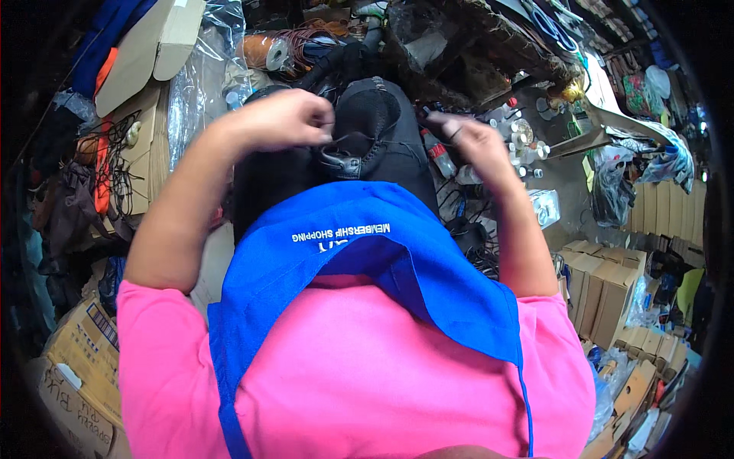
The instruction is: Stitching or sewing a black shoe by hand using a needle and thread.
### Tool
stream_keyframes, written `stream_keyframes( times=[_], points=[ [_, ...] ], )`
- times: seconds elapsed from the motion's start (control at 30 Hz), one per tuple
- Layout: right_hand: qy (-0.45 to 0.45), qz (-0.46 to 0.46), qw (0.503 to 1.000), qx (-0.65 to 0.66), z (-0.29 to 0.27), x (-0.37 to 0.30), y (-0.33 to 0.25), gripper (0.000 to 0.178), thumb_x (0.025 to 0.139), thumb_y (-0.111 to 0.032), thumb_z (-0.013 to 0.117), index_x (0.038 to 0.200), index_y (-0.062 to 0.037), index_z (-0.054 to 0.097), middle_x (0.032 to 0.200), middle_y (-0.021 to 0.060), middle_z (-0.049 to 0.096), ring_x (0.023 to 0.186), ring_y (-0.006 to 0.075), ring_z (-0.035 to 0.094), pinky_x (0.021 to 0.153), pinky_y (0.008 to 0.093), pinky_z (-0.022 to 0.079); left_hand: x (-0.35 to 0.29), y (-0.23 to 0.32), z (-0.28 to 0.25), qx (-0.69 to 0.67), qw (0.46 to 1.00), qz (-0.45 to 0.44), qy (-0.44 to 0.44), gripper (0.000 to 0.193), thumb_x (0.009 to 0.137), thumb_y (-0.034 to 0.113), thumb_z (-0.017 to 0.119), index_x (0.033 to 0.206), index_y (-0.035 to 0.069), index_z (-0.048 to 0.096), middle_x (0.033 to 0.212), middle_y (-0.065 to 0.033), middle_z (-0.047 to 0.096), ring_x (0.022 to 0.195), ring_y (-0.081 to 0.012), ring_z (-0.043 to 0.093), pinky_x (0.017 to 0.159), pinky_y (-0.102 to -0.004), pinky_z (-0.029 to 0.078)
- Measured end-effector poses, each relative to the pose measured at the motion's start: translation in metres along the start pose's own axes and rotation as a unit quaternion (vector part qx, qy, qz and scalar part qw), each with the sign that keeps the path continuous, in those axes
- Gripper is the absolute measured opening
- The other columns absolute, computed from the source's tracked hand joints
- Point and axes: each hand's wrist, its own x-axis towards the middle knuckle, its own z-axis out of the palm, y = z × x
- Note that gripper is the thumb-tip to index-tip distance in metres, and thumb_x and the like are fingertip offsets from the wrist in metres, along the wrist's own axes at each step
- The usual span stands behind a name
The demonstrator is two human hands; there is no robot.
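A black shoe (367, 126) rests on my lap between my thighs, its opening facing up. Just left of it is my left hand (294, 120), its fingers curled in and closed near the shoe's edge; what they pinch, if anything, is too small to make out. My right hand (478, 145) is held away from the shoe, to its right, fingers bent together and smeared by motion. A dark slim shape shows at its fingertips, too blurred to name. A blue apron (329, 214) covers my upper lap.
Several plastic bottles (520, 138) with white and red caps stand beyond my right hand. An orange spool (264, 52) lies at the far left of the shoe. Cardboard boxes (600, 287) are stacked at the right, and a printed carton (88, 352) sits at the lower left.
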Motion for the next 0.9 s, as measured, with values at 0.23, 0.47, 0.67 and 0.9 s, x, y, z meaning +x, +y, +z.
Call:
stream_keyframes(
  times=[0.23, 0.47, 0.67, 0.9],
  points=[
    [-0.044, -0.058, 0.923, -0.379, 0.025, -0.015, -0.009, 0.026, 0.089, -0.032, 0.055, 0.077, -0.01, 0.059, 0.067, 0.0088, 0.062, 0.07, 0.0284, 0.06, 0.077, 0.0405, 0.034, -0.01, 0.007, -0.004, 0.011, 0.99, -0.03, 0.141, 0.027, 0.078, 0.024, 0.07, 0.093, 0.003, 0.068, 0.089, -0.01, 0.062, 0.087, -0.0212, 0.059, 0.08, -0.0329, 0.047],
    [-0.039, -0.071, 0.927, -0.366, 0.036, -0.013, 0.007, 0.025, 0.09, -0.031, 0.052, 0.079, -0.0091, 0.056, 0.067, 0.0101, 0.06, 0.071, 0.0306, 0.059, 0.077, 0.0419, 0.035, 0.013, 0.013, 0.023, -0.193, 0.981, -0.019, 0.005, 0.022, 0.082, 0.024, 0.066, 0.085, 0.003, 0.063, 0.079, -0.0047, 0.06, 0.071, -0.0131, 0.055, 0.064, -0.0268, 0.044],
    [-0.024, -0.074, 0.941, -0.329, 0.035, -0.015, 0.013, 0.025, 0.089, -0.03, 0.054, 0.077, -0.0085, 0.055, 0.066, 0.0107, 0.06, 0.071, 0.031, 0.058, 0.078, 0.0419, 0.036, -0.052, -0.002, -0.042, 0.05, 0.966, -0.242, 0.074, 0.032, 0.083, 0.029, 0.067, 0.067, 0.003, 0.059, 0.062, 0.0037, 0.05, 0.061, -0.0056, 0.045, 0.053, -0.0252, 0.036],
    [-0.033, -0.079, 0.936, -0.341, 0.036, -0.022, 0.007, 0.025, 0.089, -0.028, 0.054, 0.075, -0.008, 0.053, 0.064, 0.0109, 0.059, 0.068, 0.0312, 0.058, 0.075, 0.0419, 0.037, -0.006, 0.042, -0.001, -0.687, 0.627, 0.002, 0.367, 0.04, 0.098, 0.032, 0.046, 0.064, 0.012, 0.039, 0.06, 0.0043, 0.039, 0.055, -0.008, 0.038, 0.054, -0.0238, 0.032]
  ],
)
